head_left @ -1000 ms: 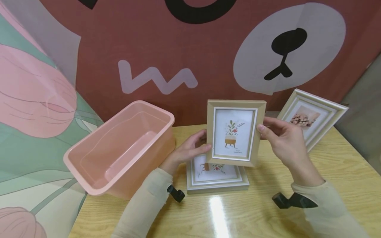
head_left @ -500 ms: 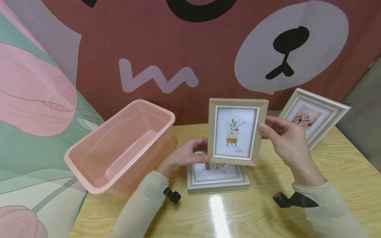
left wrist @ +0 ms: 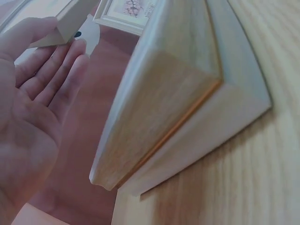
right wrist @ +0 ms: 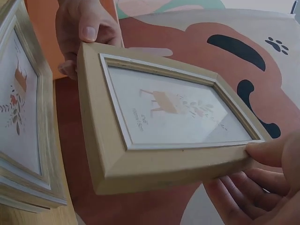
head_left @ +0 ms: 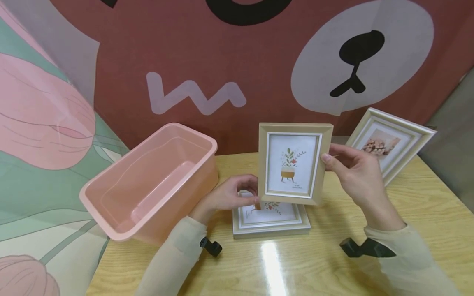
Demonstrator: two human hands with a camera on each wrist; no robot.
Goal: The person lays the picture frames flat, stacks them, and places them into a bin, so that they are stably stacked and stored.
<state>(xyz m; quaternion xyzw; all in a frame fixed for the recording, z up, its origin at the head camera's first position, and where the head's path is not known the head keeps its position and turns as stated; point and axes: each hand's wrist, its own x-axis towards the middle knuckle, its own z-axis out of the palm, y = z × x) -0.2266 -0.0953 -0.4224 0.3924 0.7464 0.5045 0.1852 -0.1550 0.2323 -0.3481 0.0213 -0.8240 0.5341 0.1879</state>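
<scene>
Stacked frames [head_left: 275, 218] partly hidden behind the raised frame [head_left: 294, 164]

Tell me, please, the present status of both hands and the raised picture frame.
Right hand pinching picture frame by right edge, raised. Left hand near lower left corner, contact unclear. Nothing seen blocking; two stacked frames lie apart.

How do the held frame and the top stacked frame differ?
Pose: the held frame is raised in the right hand; the top stacked frame lies flat.
Print: in the head view, the held frame's reads upright, the top stacked frame's sideways.
Both show a potted-plant print.
</scene>
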